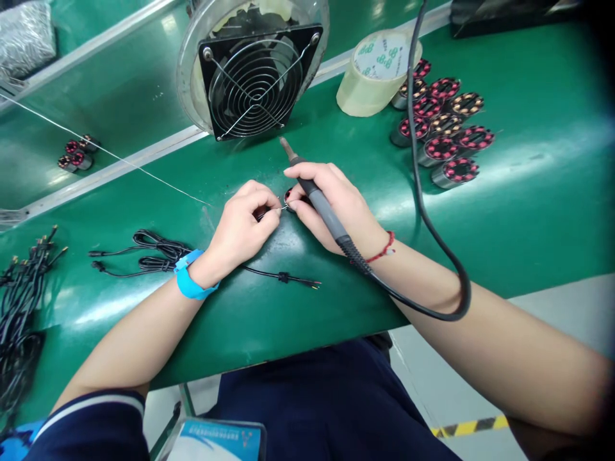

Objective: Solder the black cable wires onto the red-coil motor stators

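Two hands meet over a green bench [298, 314], head view. Left hand [240, 223] pinches a small coil [287, 195], mostly hidden between both hands' fingertips; thin wire [284, 207] there too. Right hand [343, 208] grasps a soldering iron [331, 218], tip angled away from the fingers, presumably sparing them heat. Fan [254, 89] just beyond fingertips, likely for fumes. More coils [454, 171] right of the fingers, cables [163, 253] left. Bench glossy, smudged beneath the fingers; pale floor [456, 365] past its near edge.
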The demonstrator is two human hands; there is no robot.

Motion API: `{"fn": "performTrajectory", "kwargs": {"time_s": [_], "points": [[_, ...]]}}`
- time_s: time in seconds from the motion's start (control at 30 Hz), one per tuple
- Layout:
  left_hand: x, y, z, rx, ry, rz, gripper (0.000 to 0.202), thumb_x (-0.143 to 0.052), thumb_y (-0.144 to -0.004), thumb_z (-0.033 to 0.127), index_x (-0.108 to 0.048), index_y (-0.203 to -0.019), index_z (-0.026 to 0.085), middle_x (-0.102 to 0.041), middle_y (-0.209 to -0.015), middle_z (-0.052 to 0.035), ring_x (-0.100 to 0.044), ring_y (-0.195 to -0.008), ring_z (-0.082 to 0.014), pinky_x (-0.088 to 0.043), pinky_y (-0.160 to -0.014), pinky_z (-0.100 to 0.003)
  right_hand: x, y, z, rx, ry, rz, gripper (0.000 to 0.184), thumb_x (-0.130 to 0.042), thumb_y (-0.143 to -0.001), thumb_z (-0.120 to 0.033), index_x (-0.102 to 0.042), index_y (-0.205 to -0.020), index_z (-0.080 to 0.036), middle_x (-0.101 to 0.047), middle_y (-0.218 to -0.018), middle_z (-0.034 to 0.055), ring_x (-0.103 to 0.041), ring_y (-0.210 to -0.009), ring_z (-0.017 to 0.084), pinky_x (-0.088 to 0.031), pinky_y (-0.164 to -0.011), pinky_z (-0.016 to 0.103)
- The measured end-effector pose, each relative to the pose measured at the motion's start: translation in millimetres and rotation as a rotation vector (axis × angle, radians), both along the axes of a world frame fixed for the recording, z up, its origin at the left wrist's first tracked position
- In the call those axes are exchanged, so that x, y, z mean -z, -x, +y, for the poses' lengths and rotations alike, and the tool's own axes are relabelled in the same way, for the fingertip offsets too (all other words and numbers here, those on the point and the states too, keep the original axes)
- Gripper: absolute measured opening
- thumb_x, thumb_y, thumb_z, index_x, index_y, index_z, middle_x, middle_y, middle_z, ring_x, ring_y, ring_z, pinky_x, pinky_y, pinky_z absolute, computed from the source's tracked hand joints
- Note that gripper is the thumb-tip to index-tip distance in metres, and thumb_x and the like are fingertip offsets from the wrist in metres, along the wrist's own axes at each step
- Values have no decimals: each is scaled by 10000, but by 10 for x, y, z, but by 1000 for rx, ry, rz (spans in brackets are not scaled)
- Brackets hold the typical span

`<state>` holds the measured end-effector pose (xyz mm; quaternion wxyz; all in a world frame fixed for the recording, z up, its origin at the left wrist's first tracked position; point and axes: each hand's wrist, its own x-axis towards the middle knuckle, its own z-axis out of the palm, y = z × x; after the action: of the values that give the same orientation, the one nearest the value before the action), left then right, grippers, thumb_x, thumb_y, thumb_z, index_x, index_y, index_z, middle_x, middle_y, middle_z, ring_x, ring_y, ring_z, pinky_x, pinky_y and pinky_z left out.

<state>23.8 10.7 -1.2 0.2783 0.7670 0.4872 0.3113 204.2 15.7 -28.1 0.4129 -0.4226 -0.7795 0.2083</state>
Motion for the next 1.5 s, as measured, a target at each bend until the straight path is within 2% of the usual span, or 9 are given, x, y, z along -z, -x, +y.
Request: {"fn": "performTrajectory", "kwargs": {"time_s": [0.2,0.3,0.4,0.57,0.7,0.97,1.13,1.37,1.5], "points": [[10,-2,4,-12,-2,-26,136,-569,-785,71,-600,-697,171,-611,-798,-2,-567,-812,-130,-452,-749,-260,-80,-8,-62,54,69,86,400,-547,-851,-195,-536,-1244,-268,-714,-933,14,-649,-950,229,-532,-892,431],[5,0,-2,-20,8,-10,137,-564,-783,70,-584,-692,171,-610,-804,-5,-564,-806,-130,-447,-733,-260,-207,-84,-209,110,109,142,344,-533,-907,-230,-561,-1244,-290,-726,-1033,20,-684,-937,206,-550,-894,404],[5,-4,-5,-17,2,6,141,-561,-778,62,-570,-685,168,-605,-801,-6,-563,-806,-130,-442,-741,-263,-293,-140,-410,165,44,175,283,-592,-899,-245,-614,-1178,-283,-713,-1123,42,-696,-933,209,-570,-859,393],[28,-18,6,-18,-9,19,154,-551,-771,49,-551,-673,168,-596,-790,-2,-558,-797,-128,-440,-734,-266,-199,-169,-617,281,-104,244,247,-689,-820,-202,-645,-1053,-272,-712,-894,26,-674,-663,159,-566,-588,309],[51,-21,14,-18,-34,7,160,-550,-764,40,-546,-667,167,-591,-780,-3,-551,-782,-124,-436,-710,-264,-100,-197,-629,297,-101,268,169,-691,-828,-263,-651,-992,-261,-697,-797,8,-627,-517,120,-526,-481,278],[75,-20,12,-13,-60,8,170,-542,-753,27,-533,-664,172,-590,-775,1,-550,-780,-124,-448,-695,-270,-60,-213,-662,315,9,233,147,-687,-838,-321,-660,-969,-261,-717,-811,6,-658,-548,133,-550,-514,299],[85,-16,14,-16,-62,8,168,-545,-766,37,-529,-673,176,-587,-774,1,-545,-771,-124,-456,-685,-273,-42,-209,-662,332,11,288,154,-697,-831,-315,-673,-973,-261,-711,-800,-1,-688,-618,150,-565,-552,304],[67,-29,21,-30,-52,17,166,-541,-771,35,-534,-684,176,-589,-780,-2,-538,-759,-120,-455,-667,-267,-58,-207,-652,281,7,274,159,-699,-833,-289,-659,-982,-249,-717,-824,-1,-676,-584,128,-564,-540,274],[55,-34,17,-39,-46,7,167,-543,-763,30,-543,-680,174,-592,-792,-6,-531,-745,-116,-447,-657,-260,-50,-203,-646,306,5,311,203,-687,-837,-286,-654,-1035,-258,-726,-916,19,-710,-697,163,-605,-639,319]]}}
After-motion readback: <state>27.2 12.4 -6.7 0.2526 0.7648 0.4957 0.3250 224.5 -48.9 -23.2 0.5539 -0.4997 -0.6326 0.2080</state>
